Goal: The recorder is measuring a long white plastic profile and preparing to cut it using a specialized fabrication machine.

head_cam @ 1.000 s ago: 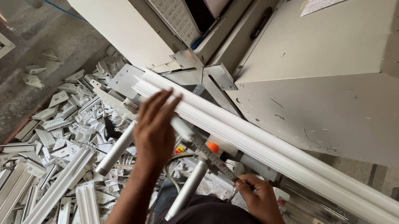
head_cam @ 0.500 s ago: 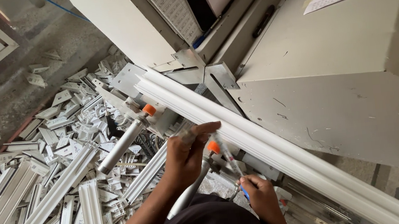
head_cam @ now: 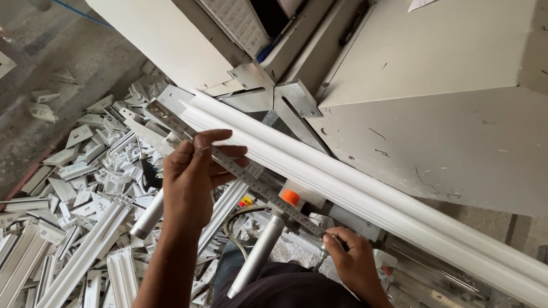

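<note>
Both hands hold a steel ruler [head_cam: 249,177] along the white bar [head_cam: 361,192]: left hand [head_cam: 194,177] fingers pinch it, right hand [head_cam: 350,252] grips its end; measuring underway, no cut visible.

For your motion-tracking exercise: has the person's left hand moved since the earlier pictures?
Yes. The left hand has drawn back along the white profile, away from its far end near the grey machine, and now grips a steel ruler.

The grey concrete floor [head_cam: 24,134] holds a big messy pile of short white plastic offcuts [head_cam: 76,225]. Long white strips [head_cam: 76,262] lie among them.
</note>
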